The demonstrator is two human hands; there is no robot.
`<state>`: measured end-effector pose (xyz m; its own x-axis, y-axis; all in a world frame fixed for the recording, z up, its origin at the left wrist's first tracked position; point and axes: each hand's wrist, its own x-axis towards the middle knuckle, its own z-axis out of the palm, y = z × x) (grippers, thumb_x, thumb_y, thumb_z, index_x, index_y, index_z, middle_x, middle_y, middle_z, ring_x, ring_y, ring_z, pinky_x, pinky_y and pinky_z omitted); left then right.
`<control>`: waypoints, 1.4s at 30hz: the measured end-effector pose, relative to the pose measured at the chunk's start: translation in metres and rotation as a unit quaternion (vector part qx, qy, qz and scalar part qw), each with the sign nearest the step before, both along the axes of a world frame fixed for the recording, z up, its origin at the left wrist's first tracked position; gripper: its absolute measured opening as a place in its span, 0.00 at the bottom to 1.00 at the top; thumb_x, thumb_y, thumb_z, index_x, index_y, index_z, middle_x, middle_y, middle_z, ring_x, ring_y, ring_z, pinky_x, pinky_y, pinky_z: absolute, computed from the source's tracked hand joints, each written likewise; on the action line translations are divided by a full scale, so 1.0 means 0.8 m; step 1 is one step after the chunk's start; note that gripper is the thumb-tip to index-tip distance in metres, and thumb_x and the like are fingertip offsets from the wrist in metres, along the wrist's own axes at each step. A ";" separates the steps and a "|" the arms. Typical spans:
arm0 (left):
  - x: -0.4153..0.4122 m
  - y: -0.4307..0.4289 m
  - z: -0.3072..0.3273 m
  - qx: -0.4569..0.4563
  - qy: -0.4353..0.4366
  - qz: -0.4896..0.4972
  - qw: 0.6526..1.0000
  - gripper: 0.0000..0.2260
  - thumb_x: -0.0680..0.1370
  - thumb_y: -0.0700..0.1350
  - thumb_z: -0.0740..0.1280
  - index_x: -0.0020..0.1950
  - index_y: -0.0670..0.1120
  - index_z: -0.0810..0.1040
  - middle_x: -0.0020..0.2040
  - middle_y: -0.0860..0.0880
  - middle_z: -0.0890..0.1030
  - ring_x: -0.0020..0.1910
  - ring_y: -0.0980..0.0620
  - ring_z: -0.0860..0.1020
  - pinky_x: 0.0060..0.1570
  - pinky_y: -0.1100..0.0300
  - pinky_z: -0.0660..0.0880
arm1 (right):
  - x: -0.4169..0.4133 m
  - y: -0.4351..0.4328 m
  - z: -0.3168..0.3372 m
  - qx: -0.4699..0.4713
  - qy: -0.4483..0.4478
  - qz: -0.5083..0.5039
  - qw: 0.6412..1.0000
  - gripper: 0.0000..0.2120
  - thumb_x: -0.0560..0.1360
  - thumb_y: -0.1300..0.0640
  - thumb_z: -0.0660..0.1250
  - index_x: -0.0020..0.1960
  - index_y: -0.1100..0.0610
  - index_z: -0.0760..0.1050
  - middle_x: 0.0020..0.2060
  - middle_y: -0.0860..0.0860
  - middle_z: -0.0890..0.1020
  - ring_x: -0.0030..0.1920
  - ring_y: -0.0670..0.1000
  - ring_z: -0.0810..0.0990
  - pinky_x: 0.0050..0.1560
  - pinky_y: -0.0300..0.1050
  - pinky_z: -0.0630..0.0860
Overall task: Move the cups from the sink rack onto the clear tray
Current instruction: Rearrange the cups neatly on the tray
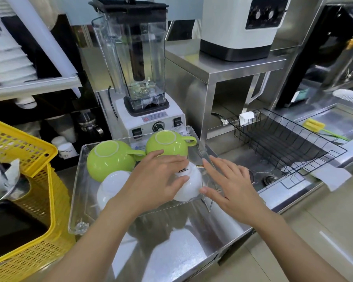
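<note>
A clear tray point(77, 202) sits on the steel counter and holds two green cups point(108, 159) point(167, 143) and two white cups, all upside down. My left hand point(155, 180) lies over the right white cup point(189, 187), fingers curled on it. The other white cup point(110, 186) sits just left of that wrist. My right hand point(230, 184) hovers with fingers spread beside the tray's right edge, holding nothing. The black wire sink rack point(283, 143) over the sink at the right has no cups in it.
A blender point(143, 78) stands right behind the tray. A yellow basket point(29, 180) is at the left. A steel shelf with a white machine point(238, 27) rises behind the sink. A yellow-green brush point(316, 126) lies beyond the rack.
</note>
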<state>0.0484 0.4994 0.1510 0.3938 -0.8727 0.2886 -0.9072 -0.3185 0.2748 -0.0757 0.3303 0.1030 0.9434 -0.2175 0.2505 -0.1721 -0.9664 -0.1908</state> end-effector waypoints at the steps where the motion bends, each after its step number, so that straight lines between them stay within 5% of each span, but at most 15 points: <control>1: 0.000 0.001 0.000 0.005 0.004 0.001 1.000 0.26 0.72 0.62 0.50 0.64 0.53 0.73 0.66 0.56 0.74 0.66 0.62 0.67 0.67 0.64 0.49 | 0.001 0.000 0.000 0.003 -0.002 -0.001 1.000 0.39 0.69 0.28 0.36 0.73 0.47 0.57 0.73 0.48 0.62 0.71 0.46 0.57 0.60 0.41 0.50; 6: -0.001 0.002 0.005 0.006 -0.002 0.007 1.000 0.22 0.74 0.58 0.55 0.64 0.52 0.73 0.67 0.54 0.73 0.68 0.56 0.67 0.66 0.63 0.50 | 0.002 0.006 0.004 0.021 -0.042 -0.001 0.999 0.35 0.72 0.29 0.41 0.71 0.47 0.60 0.70 0.51 0.67 0.68 0.48 0.62 0.59 0.42 0.53; 9: -0.001 0.011 0.015 -0.052 -0.005 0.053 0.997 0.23 0.72 0.59 0.55 0.60 0.49 0.77 0.61 0.50 0.79 0.61 0.50 0.74 0.60 0.61 0.59 | 0.009 0.018 0.017 0.042 -0.097 0.018 0.994 0.33 0.73 0.32 0.45 0.71 0.50 0.62 0.67 0.52 0.72 0.66 0.47 0.66 0.58 0.42 0.56; 17: 0.005 0.070 0.024 -0.118 0.013 0.184 0.976 0.18 0.73 0.55 0.57 0.53 0.46 0.79 0.49 0.48 0.83 0.50 0.46 0.79 0.52 0.58 0.67 | 0.052 0.081 0.040 -0.010 -0.275 0.090 0.957 0.13 0.73 0.52 0.62 0.49 0.59 0.79 0.46 0.53 0.83 0.49 0.49 0.74 0.51 0.45 0.63; 25: 0.007 0.123 0.006 -0.071 0.042 0.228 0.970 0.24 0.71 0.62 0.57 0.57 0.48 0.77 0.55 0.49 0.80 0.56 0.47 0.76 0.54 0.51 0.71 | 0.074 0.116 0.029 -0.076 -0.132 0.102 0.983 0.16 0.68 0.58 0.55 0.51 0.56 0.77 0.48 0.51 0.83 0.48 0.53 0.81 0.51 0.48 0.59; 29: 0.009 0.130 -0.001 -0.025 0.043 0.235 0.971 0.30 0.67 0.68 0.56 0.62 0.51 0.73 0.60 0.51 0.77 0.59 0.49 0.73 0.55 0.54 0.66 | 0.077 0.122 0.033 -0.134 -0.088 0.076 0.984 0.22 0.58 0.59 0.55 0.47 0.58 0.78 0.44 0.52 0.83 0.46 0.55 0.82 0.51 0.51 0.58; 33: 0.009 0.132 -0.005 -0.027 0.069 0.234 0.969 0.33 0.65 0.69 0.56 0.64 0.53 0.71 0.61 0.52 0.76 0.60 0.50 0.72 0.56 0.55 0.64 | 0.078 0.124 0.035 -0.143 -0.070 0.068 0.985 0.23 0.59 0.57 0.49 0.45 0.57 0.79 0.43 0.52 0.83 0.46 0.54 0.82 0.52 0.52 0.58; 37: 0.009 0.131 -0.006 -0.040 0.094 0.230 0.968 0.30 0.67 0.66 0.61 0.65 0.53 0.70 0.62 0.53 0.75 0.61 0.50 0.71 0.59 0.55 0.63 | 0.077 0.120 0.030 -0.147 -0.063 0.067 0.985 0.17 0.58 0.59 0.65 0.47 0.56 0.78 0.45 0.52 0.83 0.49 0.54 0.82 0.55 0.54 0.57; 42: 0.013 0.133 -0.008 -0.049 0.108 0.222 0.968 0.29 0.68 0.65 0.61 0.66 0.54 0.69 0.63 0.53 0.74 0.62 0.50 0.71 0.61 0.51 0.66 | 0.073 0.119 0.028 -0.134 -0.044 0.078 0.987 0.22 0.55 0.59 0.69 0.49 0.56 0.77 0.46 0.52 0.83 0.49 0.55 0.82 0.55 0.54 0.57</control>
